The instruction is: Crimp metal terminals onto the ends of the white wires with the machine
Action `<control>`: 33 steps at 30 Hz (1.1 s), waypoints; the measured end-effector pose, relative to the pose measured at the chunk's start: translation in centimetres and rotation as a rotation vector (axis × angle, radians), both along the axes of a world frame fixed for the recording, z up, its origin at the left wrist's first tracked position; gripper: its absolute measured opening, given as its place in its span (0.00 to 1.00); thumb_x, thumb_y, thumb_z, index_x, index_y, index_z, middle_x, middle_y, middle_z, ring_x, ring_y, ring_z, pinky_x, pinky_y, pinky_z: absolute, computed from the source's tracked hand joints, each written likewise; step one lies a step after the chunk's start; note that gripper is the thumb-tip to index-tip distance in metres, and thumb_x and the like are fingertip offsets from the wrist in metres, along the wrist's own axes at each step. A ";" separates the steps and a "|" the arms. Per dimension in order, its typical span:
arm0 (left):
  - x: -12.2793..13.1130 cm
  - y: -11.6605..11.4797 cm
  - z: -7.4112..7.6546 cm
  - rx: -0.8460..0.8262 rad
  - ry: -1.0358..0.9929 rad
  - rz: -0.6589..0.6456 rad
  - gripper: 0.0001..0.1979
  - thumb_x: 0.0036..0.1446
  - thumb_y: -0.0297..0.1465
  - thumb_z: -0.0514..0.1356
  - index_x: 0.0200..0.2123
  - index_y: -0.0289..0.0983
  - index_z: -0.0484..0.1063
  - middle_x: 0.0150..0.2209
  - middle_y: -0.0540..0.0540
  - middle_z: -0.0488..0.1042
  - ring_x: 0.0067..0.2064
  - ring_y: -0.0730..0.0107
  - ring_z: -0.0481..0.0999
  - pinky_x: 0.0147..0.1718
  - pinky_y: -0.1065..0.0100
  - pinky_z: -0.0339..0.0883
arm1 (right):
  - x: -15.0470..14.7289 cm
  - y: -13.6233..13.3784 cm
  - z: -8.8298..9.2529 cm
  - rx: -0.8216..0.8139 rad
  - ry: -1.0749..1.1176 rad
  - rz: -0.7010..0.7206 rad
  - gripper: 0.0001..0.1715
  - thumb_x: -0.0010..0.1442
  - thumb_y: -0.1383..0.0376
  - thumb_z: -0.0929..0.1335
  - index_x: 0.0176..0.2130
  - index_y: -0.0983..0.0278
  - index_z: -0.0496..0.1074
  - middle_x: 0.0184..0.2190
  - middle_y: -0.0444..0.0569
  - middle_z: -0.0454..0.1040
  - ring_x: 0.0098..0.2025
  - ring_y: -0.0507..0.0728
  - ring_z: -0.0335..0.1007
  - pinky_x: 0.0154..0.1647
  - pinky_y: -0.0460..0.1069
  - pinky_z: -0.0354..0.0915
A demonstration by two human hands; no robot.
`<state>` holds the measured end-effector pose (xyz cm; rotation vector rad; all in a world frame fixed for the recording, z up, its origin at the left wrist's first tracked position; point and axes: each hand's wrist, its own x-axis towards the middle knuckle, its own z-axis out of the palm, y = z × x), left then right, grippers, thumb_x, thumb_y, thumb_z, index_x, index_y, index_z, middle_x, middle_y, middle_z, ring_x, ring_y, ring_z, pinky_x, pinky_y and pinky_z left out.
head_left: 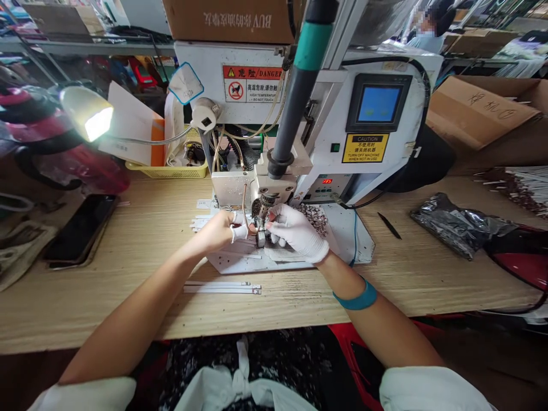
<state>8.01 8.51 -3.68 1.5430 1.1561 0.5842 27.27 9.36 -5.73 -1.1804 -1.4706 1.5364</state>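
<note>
My left hand (216, 231), with white finger cots on its fingers, and my gloved right hand (297, 233) meet under the metal press head (262, 206) of a benchtop soldering machine (377, 137). Both hands pinch a small part (260, 237) below the head, too small and too hidden to identify. A thin copper-coloured wire (245, 208) rises beside my left fingers. A heap of small metal pieces (315, 218) lies on the machine's base plate (345, 240), next to my right hand. Flat white strips (221, 288) lie on the table below my wrists.
The wooden workbench (128, 297) also holds a black phone (79, 228), a lamp (88, 112), a yellow basket (166, 169), a black plastic bag (458, 225), a black blade-like tool (389, 225) and a bundle of wires (516, 188). A co-worker (423, 34) stands behind the machine.
</note>
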 end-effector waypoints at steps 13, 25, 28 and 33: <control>0.7 -1.9 0.0 -0.057 0.001 -0.075 0.17 0.45 0.41 0.61 0.18 0.34 0.64 0.19 0.54 0.57 0.23 0.78 0.53 0.22 0.73 0.48 | 0.5 -1.7 2.0 -0.105 -0.005 0.186 0.10 0.49 0.66 0.68 0.30 0.62 0.60 0.15 0.37 0.65 0.15 0.47 0.60 0.12 0.41 0.56; 1.1 -2.6 1.2 -0.083 0.001 -0.124 0.16 0.45 0.38 0.59 0.16 0.35 0.59 0.18 0.54 0.55 0.23 0.77 0.51 0.22 0.73 0.47 | 0.6 -2.5 2.5 -0.031 -0.096 0.159 0.11 0.47 0.67 0.69 0.27 0.62 0.60 0.18 0.37 0.62 0.17 0.47 0.61 0.14 0.42 0.56; 0.9 -2.7 1.3 -0.101 0.015 -0.123 0.16 0.45 0.38 0.59 0.16 0.35 0.60 0.18 0.54 0.56 0.23 0.78 0.52 0.22 0.74 0.47 | 0.6 -2.6 2.5 -0.080 -0.063 0.173 0.11 0.48 0.67 0.69 0.27 0.62 0.59 0.17 0.37 0.62 0.16 0.46 0.60 0.13 0.41 0.56; -0.1 -3.0 2.1 -0.178 0.135 -0.293 0.13 0.45 0.37 0.60 0.19 0.33 0.69 0.18 0.53 0.61 0.23 0.77 0.56 0.22 0.75 0.52 | 0.1 -3.6 2.6 -0.253 0.043 0.313 0.13 0.47 0.67 0.69 0.28 0.62 0.58 0.18 0.37 0.66 0.16 0.46 0.61 0.13 0.40 0.57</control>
